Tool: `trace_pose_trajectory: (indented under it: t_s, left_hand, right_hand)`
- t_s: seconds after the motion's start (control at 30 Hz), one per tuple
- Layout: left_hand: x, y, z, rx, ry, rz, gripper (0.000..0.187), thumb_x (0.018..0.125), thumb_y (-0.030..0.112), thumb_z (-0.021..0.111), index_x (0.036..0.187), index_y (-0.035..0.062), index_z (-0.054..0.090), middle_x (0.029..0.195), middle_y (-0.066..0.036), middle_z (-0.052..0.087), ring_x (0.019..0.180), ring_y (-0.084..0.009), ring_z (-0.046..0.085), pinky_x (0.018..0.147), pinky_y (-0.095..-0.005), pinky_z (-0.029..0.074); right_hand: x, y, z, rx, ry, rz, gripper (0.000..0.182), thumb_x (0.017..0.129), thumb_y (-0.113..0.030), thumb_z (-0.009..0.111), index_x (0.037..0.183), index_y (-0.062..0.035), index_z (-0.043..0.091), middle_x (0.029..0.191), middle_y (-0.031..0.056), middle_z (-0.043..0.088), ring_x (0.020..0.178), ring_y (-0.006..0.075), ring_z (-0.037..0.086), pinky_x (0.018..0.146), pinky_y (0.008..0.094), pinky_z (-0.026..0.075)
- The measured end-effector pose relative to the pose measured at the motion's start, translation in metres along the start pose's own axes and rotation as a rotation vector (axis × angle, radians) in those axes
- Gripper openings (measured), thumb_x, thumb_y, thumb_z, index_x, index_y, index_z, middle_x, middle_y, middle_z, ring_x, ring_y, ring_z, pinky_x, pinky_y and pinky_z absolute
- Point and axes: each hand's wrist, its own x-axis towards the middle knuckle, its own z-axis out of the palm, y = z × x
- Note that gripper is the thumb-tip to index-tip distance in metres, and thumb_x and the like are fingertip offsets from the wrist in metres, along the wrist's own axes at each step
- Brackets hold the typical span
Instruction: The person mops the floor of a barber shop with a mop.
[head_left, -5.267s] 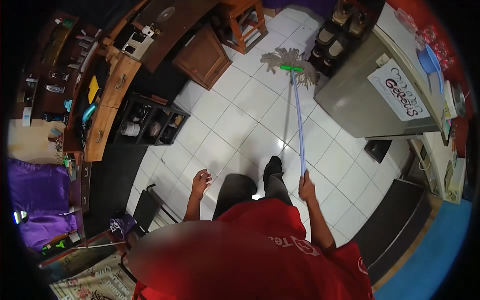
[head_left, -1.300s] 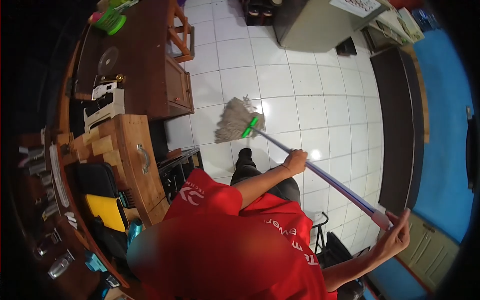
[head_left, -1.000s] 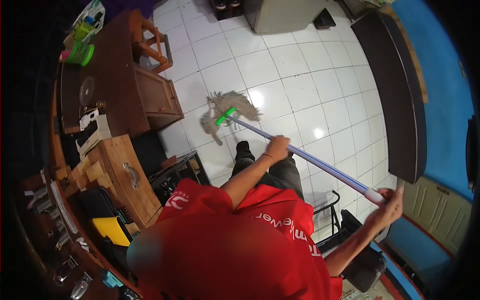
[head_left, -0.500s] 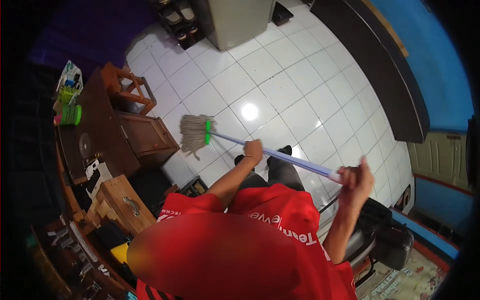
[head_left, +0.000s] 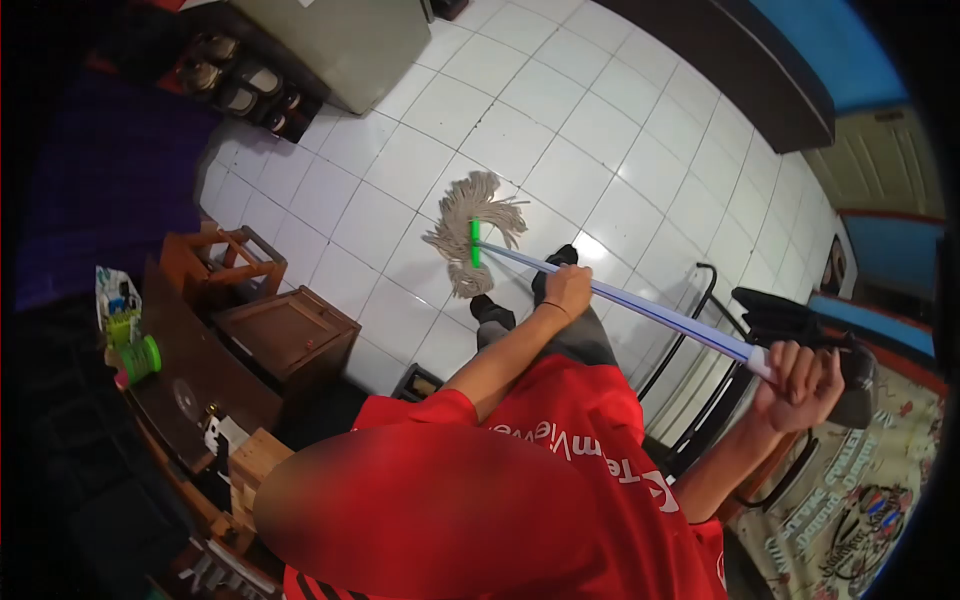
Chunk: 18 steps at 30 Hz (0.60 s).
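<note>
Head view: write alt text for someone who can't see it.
Bare hands hold a mop on a white tiled floor: the left hand partway along the pole, the right hand at its end. The pale strings spread beside the feet.

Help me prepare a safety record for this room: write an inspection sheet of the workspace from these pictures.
Surface: white tiled floor, bright reflections near the feet; whether it is wet, cannot tell.
Job's things: mop head with strands spread on the floor, green clamp, blue-grey handle slanting up to the right.
Clutter: green-lidded tub and a disc on the dark desk.
Hands: left hand grips the handle partway along; right hand is at its pale end.
Cables: nothing seen.
Surroundings: shoes on a dark rack; wooden stool beside a cabinet; black chair near the right hand.
</note>
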Motion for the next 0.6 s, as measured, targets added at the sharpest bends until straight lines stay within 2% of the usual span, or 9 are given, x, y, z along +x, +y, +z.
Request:
trace_pose_trajectory:
  t_s: [0.17, 0.2, 0.23, 0.27, 0.33, 0.37, 0.4, 0.5, 0.6]
  left_hand:
    - [-0.022, -0.107, 0.011, 0.061, 0.074, -0.149, 0.025, 0.069, 0.014, 0.055, 0.092, 0.0045, 0.052, 0.076, -0.020, 0.058, 0.076, -0.0375, 0.057, 0.066, -0.0439, 0.047]
    - [-0.027, -0.120, 0.003, 0.074, 0.077, -0.268, 0.028, 0.068, 0.011, 0.055, 0.095, 0.0035, 0.049, 0.079, -0.022, 0.057, 0.077, -0.0388, 0.056, 0.068, -0.0442, 0.047]
    - [-0.034, -0.128, -0.005, 0.090, 0.083, -0.386, 0.032, 0.067, 0.008, 0.055, 0.098, 0.0026, 0.045, 0.082, -0.023, 0.056, 0.078, -0.0401, 0.056, 0.070, -0.0445, 0.046]
    - [-0.037, -0.133, -0.009, 0.083, 0.143, -0.417, 0.033, 0.067, 0.005, 0.055, 0.098, 0.0015, 0.043, 0.085, -0.025, 0.054, 0.080, -0.0410, 0.055, 0.071, -0.0447, 0.046]
    - [-0.036, -0.150, -0.015, 0.098, 0.186, -0.420, 0.034, 0.066, 0.002, 0.054, 0.098, 0.0004, 0.041, 0.088, -0.026, 0.053, 0.081, -0.0420, 0.054, 0.072, -0.0448, 0.046]
    - [-0.032, -0.160, -0.015, 0.115, 0.151, -0.512, 0.033, 0.065, 0.000, 0.054, 0.096, -0.0007, 0.041, 0.090, -0.027, 0.052, 0.082, -0.0426, 0.054, 0.073, -0.0448, 0.046]
    - [-0.022, -0.160, -0.019, 0.127, 0.120, -0.605, 0.031, 0.065, -0.001, 0.053, 0.094, -0.0018, 0.042, 0.093, -0.029, 0.050, 0.083, -0.0432, 0.054, 0.073, -0.0447, 0.046]
    - [0.007, -0.151, -0.026, 0.177, 0.024, -0.493, 0.030, 0.064, 0.000, 0.055, 0.091, -0.0015, 0.042, 0.088, -0.027, 0.052, 0.083, -0.0421, 0.054, 0.073, -0.0457, 0.045]
    - [0.048, -0.094, -0.019, 0.222, -0.046, -0.186, 0.029, 0.070, 0.004, 0.049, 0.097, -0.0057, 0.050, 0.077, -0.023, 0.056, 0.077, -0.0393, 0.055, 0.068, -0.0451, 0.045]
  right_hand:
    - [-0.013, 0.099, -0.032, 0.039, 0.057, -0.049, 0.033, 0.084, -0.025, 0.035, 0.053, -0.0139, 0.030, 0.039, -0.0014, 0.028, 0.038, 0.0104, 0.026, 0.043, 0.0271, 0.025]
    - [-0.018, 0.118, -0.029, -0.866, 0.007, -0.250, 0.034, 0.084, -0.027, 0.037, 0.055, -0.0107, 0.030, 0.043, 0.0027, 0.033, 0.039, 0.0139, 0.031, 0.042, 0.0292, 0.028]
    - [-0.023, 0.149, -0.042, -0.026, 0.044, 0.021, 0.036, 0.085, -0.028, 0.037, 0.056, -0.0071, 0.033, 0.047, 0.0061, 0.037, 0.041, 0.0159, 0.034, 0.041, 0.0306, 0.031]
    - [-0.019, 0.160, -0.028, 0.044, 0.025, 0.069, 0.033, 0.086, -0.014, 0.041, 0.055, -0.0022, 0.040, 0.050, 0.0050, 0.039, 0.043, 0.0113, 0.033, 0.042, 0.0257, 0.028]
    - [-0.013, 0.192, -0.027, -0.232, -0.048, 0.108, 0.027, 0.079, -0.005, 0.049, 0.054, 0.0028, 0.048, 0.050, 0.0034, 0.044, 0.046, 0.0087, 0.040, 0.044, 0.0245, 0.032]
    - [-0.013, 0.199, -0.026, -0.359, -0.007, 0.271, 0.025, 0.075, 0.000, 0.050, 0.051, 0.0039, 0.048, 0.048, 0.0016, 0.046, 0.048, 0.0063, 0.041, 0.050, 0.0223, 0.037]
    - [-0.009, 0.199, -0.019, -0.379, -0.040, 0.274, 0.026, 0.075, 0.002, 0.045, 0.049, 0.0016, 0.043, 0.049, 0.0016, 0.042, 0.048, 0.0091, 0.039, 0.048, 0.0249, 0.033]
    - [0.025, 0.177, -0.019, -0.384, -0.017, 0.219, 0.030, 0.076, 0.004, 0.041, 0.047, -0.0007, 0.038, 0.049, 0.0017, 0.038, 0.048, 0.0120, 0.037, 0.048, 0.0273, 0.032]
    - [0.069, 0.124, -0.037, -0.392, 0.100, 0.092, 0.038, 0.083, -0.004, 0.044, 0.048, -0.0063, 0.029, 0.044, -0.0009, 0.032, 0.042, 0.0083, 0.030, 0.050, 0.0273, 0.035]
